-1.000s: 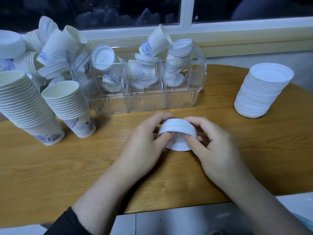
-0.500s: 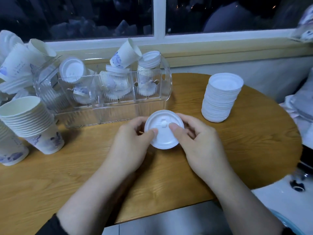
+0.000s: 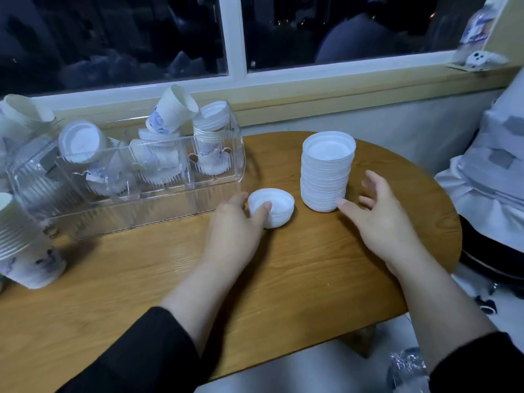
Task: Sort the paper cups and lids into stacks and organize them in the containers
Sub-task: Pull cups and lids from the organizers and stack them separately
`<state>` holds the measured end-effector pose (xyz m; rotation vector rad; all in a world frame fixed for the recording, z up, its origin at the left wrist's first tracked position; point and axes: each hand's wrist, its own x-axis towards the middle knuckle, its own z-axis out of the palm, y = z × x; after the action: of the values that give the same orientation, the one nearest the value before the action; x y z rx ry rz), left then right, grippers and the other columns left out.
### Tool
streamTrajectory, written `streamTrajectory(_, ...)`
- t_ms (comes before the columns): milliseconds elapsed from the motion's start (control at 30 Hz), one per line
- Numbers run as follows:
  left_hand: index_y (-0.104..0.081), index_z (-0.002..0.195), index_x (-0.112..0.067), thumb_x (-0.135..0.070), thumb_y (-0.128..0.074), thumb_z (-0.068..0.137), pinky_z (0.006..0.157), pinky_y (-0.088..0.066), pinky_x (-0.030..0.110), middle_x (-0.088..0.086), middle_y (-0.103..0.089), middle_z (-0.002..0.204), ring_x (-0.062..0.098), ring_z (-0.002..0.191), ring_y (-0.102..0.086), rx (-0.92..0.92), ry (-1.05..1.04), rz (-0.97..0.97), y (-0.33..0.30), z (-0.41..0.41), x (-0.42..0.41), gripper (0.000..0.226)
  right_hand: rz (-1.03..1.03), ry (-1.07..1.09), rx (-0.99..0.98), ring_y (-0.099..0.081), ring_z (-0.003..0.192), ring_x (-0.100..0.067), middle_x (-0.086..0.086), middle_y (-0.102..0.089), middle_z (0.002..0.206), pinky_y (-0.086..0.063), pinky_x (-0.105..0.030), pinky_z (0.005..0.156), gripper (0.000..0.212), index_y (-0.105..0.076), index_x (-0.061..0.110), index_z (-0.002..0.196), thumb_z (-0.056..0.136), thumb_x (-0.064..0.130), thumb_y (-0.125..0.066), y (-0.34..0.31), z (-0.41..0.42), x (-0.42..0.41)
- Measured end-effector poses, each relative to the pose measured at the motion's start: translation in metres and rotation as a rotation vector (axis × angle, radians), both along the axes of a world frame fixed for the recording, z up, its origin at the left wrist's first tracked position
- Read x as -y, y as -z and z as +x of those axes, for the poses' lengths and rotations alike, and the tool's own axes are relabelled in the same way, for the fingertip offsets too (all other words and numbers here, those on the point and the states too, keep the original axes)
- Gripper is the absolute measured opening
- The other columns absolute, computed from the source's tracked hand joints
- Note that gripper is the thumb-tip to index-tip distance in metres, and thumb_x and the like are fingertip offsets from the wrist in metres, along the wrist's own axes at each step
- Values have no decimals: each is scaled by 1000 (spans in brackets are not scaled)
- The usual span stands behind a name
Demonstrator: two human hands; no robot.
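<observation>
A small stack of white lids (image 3: 276, 207) sits upturned on the wooden table (image 3: 297, 279), with my left hand (image 3: 235, 222) gripping its left rim, thumb inside. My right hand (image 3: 380, 211) is open beside a tall stack of white lids (image 3: 326, 171), its thumb tip touching the stack's base. A clear plastic container (image 3: 136, 177) at the back left holds jumbled paper cups and lids. A stack of paper cups (image 3: 25, 251) with blue print stands at the far left.
More loose cups (image 3: 19, 117) pile up behind the container at the left. A window sill (image 3: 312, 95) runs along the back. Folded cloth (image 3: 493, 171) lies off the table's right edge.
The view swung right. My right hand let go of the small lid stack and moved right to the tall stack. My left hand turned the small stack rim-up and set it on the table.
</observation>
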<state>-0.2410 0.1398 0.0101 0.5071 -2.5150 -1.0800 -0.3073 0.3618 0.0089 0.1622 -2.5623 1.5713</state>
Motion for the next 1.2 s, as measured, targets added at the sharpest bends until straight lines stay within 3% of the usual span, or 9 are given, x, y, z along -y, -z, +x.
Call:
streamTrajectory(233, -55, 141, -25, -42, -71, 89, 94, -33, 17, -4, -58, 133, 12, 118, -54, -25, 134, -148, 9, 2, -6, 57, -1, -174, 15, -41, 138, -7, 12, -36, 156, -34, -41, 116, 99, -14, 37, 155, 81, 34, -79, 4, -23, 8)
streamTrajectory(400, -64, 127, -23, -43, -72, 88, 90, -39, 21, -5, -62, 121, 14, 111, -58, -46, 113, -153, 12, -14, -16, 45, -19, -174, 14, -47, 133, -6, 10, -43, 152, -37, -41, 115, 94, -17, 38, 155, 84, 27, -78, 5, -29, 6)
streamTrajectory(500, -61, 132, -21, -48, -71, 86, 99, -37, 20, -3, -59, 131, 14, 122, -54, -66, 122, -164, 15, -17, -18, 53, -22, -161, 5, -47, 133, -6, 10, -43, 151, -37, -39, 114, 93, -17, 38, 155, 85, 27, -77, 4, -32, 5)
streamTrajectory(567, -60, 133, -19, -50, -67, 88, 110, -36, 27, 0, -55, 138, 15, 131, -49, -184, 129, -196, 11, -15, -19, 56, -29, -160, 1, -46, 134, -6, 11, -43, 151, -37, -40, 115, 94, -17, 39, 154, 83, 29, -78, 4, -33, 4)
streamTrajectory(733, -60, 130, -21, -43, -55, 97, 106, -43, 35, -4, -57, 132, 16, 124, -53, -480, 286, -369, -38, -31, -37, 40, -34, -203, -25, -48, 129, -4, 21, -47, 141, -40, -35, 109, 96, -21, 40, 151, 77, 36, -82, 4, -34, 7)
streamTrajectory(800, -60, 130, -23, -44, -52, 98, 105, -42, 44, -5, -58, 133, 18, 125, -52, -461, 363, -442, -60, -48, -46, 39, -52, -216, -32, -53, 121, -2, 24, -52, 135, -44, -30, 99, 96, -25, 41, 148, 73, 43, -84, 3, -35, 9)
streamTrajectory(900, -67, 122, -26, -45, -50, 100, 102, -40, 44, -9, -62, 128, 17, 123, -52, -370, 486, -588, -81, -69, -57, 34, -54, -206, -30, -56, 113, -5, 20, -54, 129, -45, -25, 85, 95, -24, 45, 145, 72, 47, -84, 5, -36, 12)
streamTrajectory(1000, -69, 114, -27, -40, -52, 101, 96, -41, 44, -10, -66, 120, 17, 114, -56, -275, 557, -680, -85, -81, -62, 26, -68, -201, -32, -56, 117, -9, 15, -53, 133, -49, -34, 93, 95, -24, 48, 142, 68, 50, -84, 8, -39, 14)
streamTrajectory(1200, -73, 107, -22, -29, -56, 100, 88, -49, 37, -5, -74, 102, 14, 98, -65, -217, 489, -426, -88, -83, -66, 19, -112, -184, -90, -46, 122, -2, 22, -44, 134, -37, -26, 96, 106, -16, 43, 151, 70, 41, -85, 7, -41, 13)
